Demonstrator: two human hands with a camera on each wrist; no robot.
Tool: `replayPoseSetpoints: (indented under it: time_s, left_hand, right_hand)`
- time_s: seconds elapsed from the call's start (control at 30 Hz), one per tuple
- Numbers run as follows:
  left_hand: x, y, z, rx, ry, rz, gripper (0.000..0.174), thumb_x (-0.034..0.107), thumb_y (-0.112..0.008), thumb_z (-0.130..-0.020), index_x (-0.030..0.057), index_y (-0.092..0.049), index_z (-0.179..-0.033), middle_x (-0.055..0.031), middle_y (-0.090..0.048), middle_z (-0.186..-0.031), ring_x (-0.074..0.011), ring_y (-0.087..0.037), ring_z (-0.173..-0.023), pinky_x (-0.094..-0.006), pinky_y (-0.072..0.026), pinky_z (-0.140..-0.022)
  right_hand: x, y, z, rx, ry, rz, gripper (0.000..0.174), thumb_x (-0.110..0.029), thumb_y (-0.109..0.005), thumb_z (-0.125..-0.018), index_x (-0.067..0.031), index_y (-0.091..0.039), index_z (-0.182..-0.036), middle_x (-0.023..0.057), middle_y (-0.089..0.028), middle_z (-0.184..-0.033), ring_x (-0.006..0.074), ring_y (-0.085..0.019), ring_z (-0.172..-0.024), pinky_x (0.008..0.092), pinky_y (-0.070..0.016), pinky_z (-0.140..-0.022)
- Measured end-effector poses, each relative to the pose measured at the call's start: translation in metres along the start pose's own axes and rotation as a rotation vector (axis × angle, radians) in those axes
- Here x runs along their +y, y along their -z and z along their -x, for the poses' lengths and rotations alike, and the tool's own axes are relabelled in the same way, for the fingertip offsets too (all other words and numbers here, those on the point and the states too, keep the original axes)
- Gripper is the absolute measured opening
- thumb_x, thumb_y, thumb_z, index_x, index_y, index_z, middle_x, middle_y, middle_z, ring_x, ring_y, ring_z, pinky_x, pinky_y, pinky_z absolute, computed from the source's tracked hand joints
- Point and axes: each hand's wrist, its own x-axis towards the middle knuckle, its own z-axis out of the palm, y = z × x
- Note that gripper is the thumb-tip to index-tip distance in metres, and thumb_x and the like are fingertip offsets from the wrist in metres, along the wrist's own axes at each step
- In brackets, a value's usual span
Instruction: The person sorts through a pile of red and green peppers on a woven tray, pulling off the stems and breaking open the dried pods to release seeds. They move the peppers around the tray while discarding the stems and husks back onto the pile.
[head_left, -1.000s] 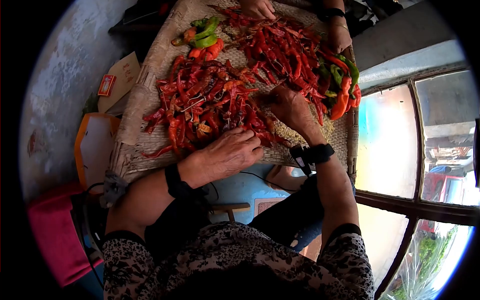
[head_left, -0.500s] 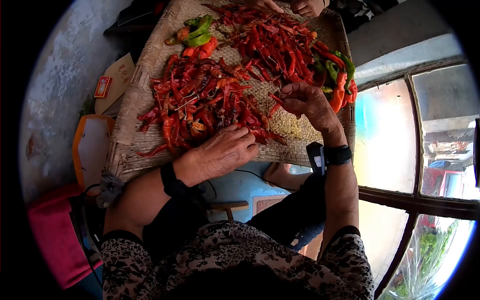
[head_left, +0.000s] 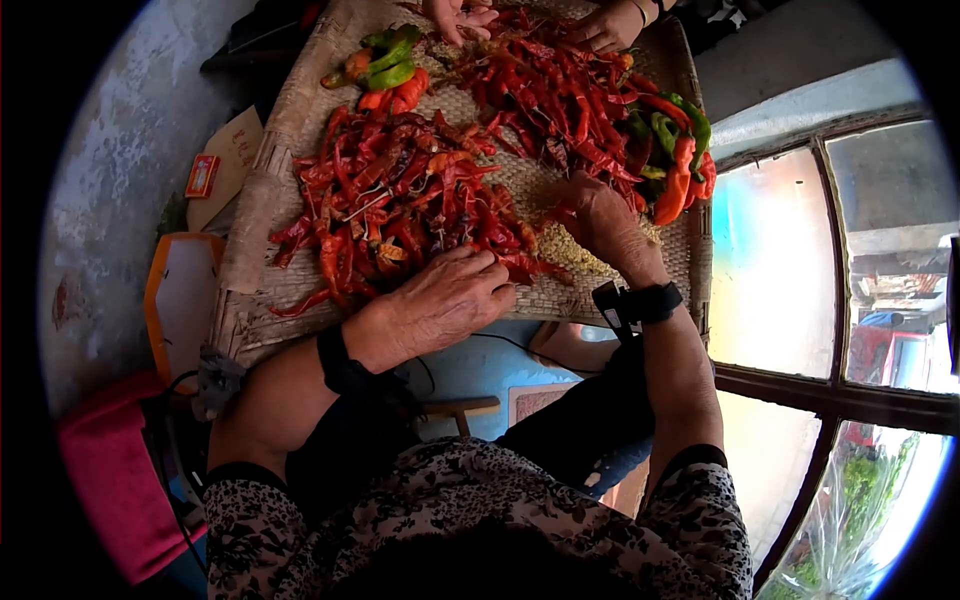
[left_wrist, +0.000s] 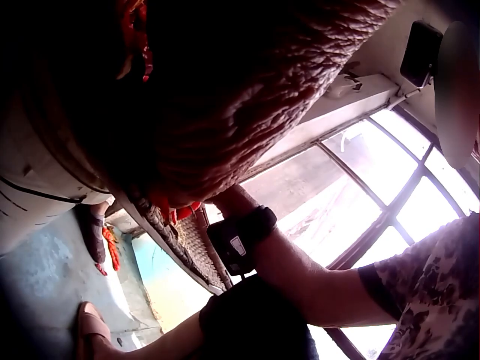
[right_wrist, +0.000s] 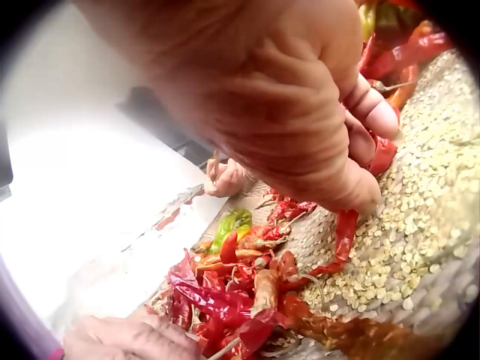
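Observation:
My right hand (head_left: 605, 225) pinches a dried red chili (right_wrist: 346, 232) between thumb and fingers, low over pale chili seeds (right_wrist: 409, 247) spread on the woven tray (head_left: 265, 235). Part of that chili sticks out below the thumb in the right wrist view. My left hand (head_left: 440, 300) rests on the near edge of the left pile of dried red chilies (head_left: 400, 190), its fingers relaxed and bent, the tips partly hidden among the pods. A second pile of red chilies (head_left: 560, 90) lies beyond my right hand.
Green peppers (head_left: 392, 60) lie at the tray's far left, and fresh orange-red peppers (head_left: 678, 180) by its right rim. Another person's hands (head_left: 612, 28) reach in at the far side. A window (head_left: 775, 270) stands on the right, a matchbox-like red box (head_left: 202, 176) on the left.
My right hand was low over the seeds, rose to the right with a red chili showing in its fingers, then came back down. The left hand stayed put. The other person's hands shifted.

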Motion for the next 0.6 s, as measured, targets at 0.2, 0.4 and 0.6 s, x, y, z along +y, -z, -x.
replayPoseSetpoints:
  time_s: [0.2, 0.4, 0.6]
  left_hand:
    - [0.001, 0.002, -0.001, -0.005, 0.019, 0.009, 0.007, 0.003, -0.059, -0.079, 0.0045, -0.054, -0.084, -0.0065, -0.050, -0.086, -0.0206, -0.053, -0.086, -0.0356, -0.0471, -0.085]
    - [0.001, 0.000, -0.003, -0.002, 0.011, 0.016, 0.008, 0.002, -0.060, -0.079, 0.0042, -0.055, -0.085, -0.0067, -0.051, -0.086, -0.0211, -0.054, -0.087, -0.0355, -0.0480, -0.085]
    - [0.000, 0.000, -0.003, -0.009, 0.011, -0.003, 0.010, 0.002, -0.060, -0.078, 0.0043, -0.056, -0.087, -0.0069, -0.052, -0.087, -0.0217, -0.055, -0.087, -0.0350, -0.0490, -0.084]
  right_hand:
    - [-0.003, 0.018, 0.002, 0.005, -0.115, -0.167, 0.018, -0.006, -0.067, -0.079, -0.0039, -0.066, -0.097, 0.0110, -0.064, -0.086, 0.0236, -0.065, -0.079, 0.0339, -0.0511, -0.068]
    - [0.010, 0.044, -0.011, 0.567, -0.453, -0.632, 0.043, -0.020, -0.064, -0.089, 0.0047, -0.055, -0.123, 0.0073, -0.067, -0.083, 0.0098, -0.062, -0.076, 0.0254, -0.0512, -0.063]
    - [-0.022, 0.022, -0.004, 0.094, -0.257, -0.292, 0.037, -0.035, -0.062, -0.092, 0.0005, -0.068, -0.100, 0.0121, -0.064, -0.072, 0.0201, -0.064, -0.068, 0.0325, -0.0487, -0.062]
